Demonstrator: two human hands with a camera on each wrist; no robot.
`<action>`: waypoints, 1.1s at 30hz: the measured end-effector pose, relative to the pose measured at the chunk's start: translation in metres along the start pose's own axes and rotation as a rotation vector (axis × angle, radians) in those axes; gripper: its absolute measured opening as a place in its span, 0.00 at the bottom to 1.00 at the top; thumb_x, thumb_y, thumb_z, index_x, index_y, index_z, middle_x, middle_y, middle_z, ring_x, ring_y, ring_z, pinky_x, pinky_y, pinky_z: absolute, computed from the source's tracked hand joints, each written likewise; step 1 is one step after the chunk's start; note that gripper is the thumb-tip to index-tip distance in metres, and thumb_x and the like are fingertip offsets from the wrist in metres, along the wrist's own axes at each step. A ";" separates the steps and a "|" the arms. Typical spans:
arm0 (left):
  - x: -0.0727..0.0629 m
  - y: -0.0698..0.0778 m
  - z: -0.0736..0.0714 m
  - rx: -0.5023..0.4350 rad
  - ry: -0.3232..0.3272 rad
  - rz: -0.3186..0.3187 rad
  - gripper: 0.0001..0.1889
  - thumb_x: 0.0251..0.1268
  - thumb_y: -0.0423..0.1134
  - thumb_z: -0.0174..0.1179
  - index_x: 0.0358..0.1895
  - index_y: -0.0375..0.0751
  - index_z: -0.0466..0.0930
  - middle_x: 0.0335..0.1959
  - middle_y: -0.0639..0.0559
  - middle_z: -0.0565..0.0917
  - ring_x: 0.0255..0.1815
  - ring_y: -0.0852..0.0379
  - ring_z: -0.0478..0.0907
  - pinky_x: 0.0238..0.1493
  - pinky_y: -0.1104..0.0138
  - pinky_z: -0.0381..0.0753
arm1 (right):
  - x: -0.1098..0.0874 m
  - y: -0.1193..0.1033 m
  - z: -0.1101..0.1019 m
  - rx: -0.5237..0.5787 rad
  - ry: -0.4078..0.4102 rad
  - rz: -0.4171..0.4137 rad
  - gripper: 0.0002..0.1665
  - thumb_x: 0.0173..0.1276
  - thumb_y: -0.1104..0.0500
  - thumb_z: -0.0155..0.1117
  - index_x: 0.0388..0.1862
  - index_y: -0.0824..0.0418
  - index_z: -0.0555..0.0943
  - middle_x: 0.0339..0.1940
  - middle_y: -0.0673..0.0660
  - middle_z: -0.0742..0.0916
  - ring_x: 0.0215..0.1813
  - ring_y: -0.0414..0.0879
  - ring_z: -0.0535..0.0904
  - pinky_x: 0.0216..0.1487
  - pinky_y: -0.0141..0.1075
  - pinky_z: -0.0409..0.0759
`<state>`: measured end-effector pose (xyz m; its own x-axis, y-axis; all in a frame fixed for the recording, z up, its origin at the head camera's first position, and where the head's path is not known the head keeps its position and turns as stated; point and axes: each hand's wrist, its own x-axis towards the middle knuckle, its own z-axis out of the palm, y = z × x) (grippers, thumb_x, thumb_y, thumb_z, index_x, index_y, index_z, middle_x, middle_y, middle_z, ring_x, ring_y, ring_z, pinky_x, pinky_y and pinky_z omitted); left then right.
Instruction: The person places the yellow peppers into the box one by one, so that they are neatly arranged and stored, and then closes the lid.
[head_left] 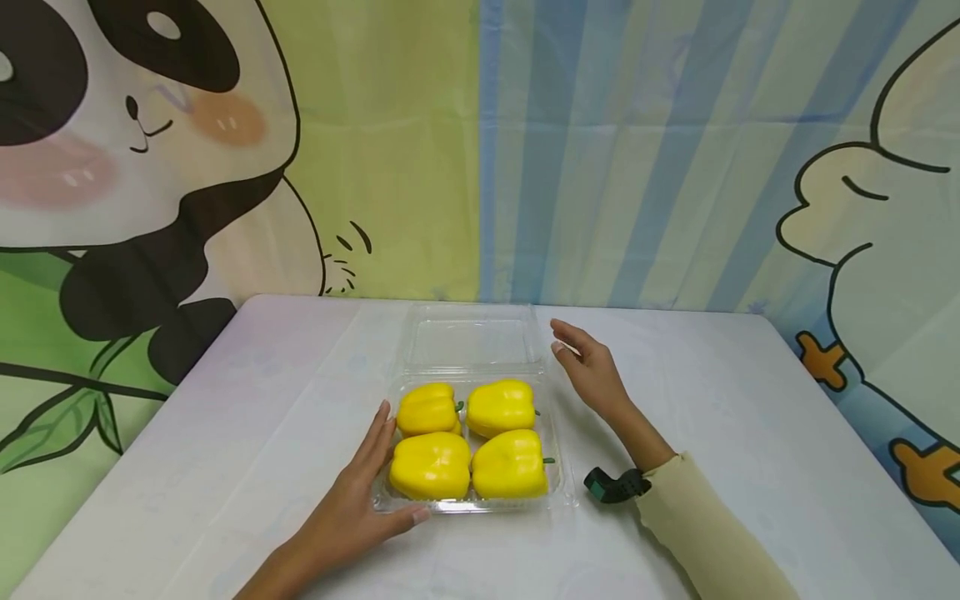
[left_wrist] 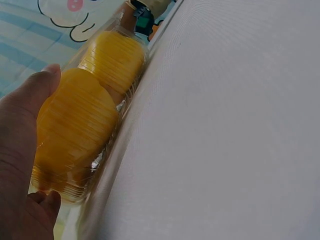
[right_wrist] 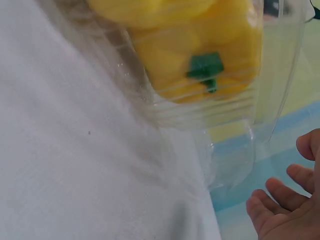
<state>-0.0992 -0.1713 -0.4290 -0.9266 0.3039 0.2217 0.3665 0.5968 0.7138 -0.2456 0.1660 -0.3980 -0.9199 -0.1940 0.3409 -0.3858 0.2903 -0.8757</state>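
Several yellow bell peppers (head_left: 431, 467) lie on their sides in a clear plastic clamshell box (head_left: 480, 506). Its clear lid (head_left: 472, 337) is folded back flat on the table behind it. My left hand (head_left: 347, 504) rests at the box's near left corner, fingers straight along the left side, thumb by the front edge. In the left wrist view, that hand (left_wrist: 20, 145) spans the corner of the box. My right hand (head_left: 596, 375) hovers to the right of the lid with relaxed fingers, holding nothing. The right wrist view shows a pepper's green stem (right_wrist: 206, 67) through the ribbed wall.
The box stands on a white-covered table (head_left: 247, 433). Behind the table hangs a printed curtain (head_left: 405, 167) with a panda and stripes. A black wrist device (head_left: 617, 485) sits at my right cuff, close to the box's right side.
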 end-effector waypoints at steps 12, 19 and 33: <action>0.000 0.001 0.000 0.009 0.002 0.002 0.60 0.50 0.59 0.73 0.78 0.38 0.43 0.80 0.55 0.35 0.77 0.47 0.45 0.67 0.48 0.56 | 0.018 0.025 0.006 0.072 -0.065 0.236 0.31 0.79 0.56 0.47 0.75 0.68 0.58 0.71 0.64 0.71 0.69 0.56 0.68 0.68 0.47 0.66; 0.000 0.002 -0.001 -0.001 -0.007 -0.013 0.60 0.50 0.58 0.72 0.78 0.38 0.43 0.80 0.57 0.34 0.76 0.46 0.45 0.67 0.46 0.55 | 0.022 0.026 0.012 0.142 -0.065 0.299 0.30 0.79 0.58 0.47 0.74 0.70 0.59 0.70 0.65 0.72 0.70 0.55 0.67 0.67 0.43 0.67; 0.000 0.000 0.000 0.009 -0.003 -0.007 0.60 0.51 0.60 0.71 0.78 0.37 0.43 0.80 0.53 0.35 0.76 0.44 0.45 0.67 0.45 0.56 | 0.025 0.030 0.014 0.184 -0.075 0.364 0.28 0.79 0.60 0.46 0.73 0.68 0.61 0.70 0.63 0.71 0.69 0.54 0.68 0.65 0.41 0.69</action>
<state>-0.0992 -0.1712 -0.4287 -0.9289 0.3017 0.2148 0.3607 0.6057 0.7092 -0.2787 0.1568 -0.4204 -0.9835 -0.1795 -0.0223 -0.0109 0.1819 -0.9833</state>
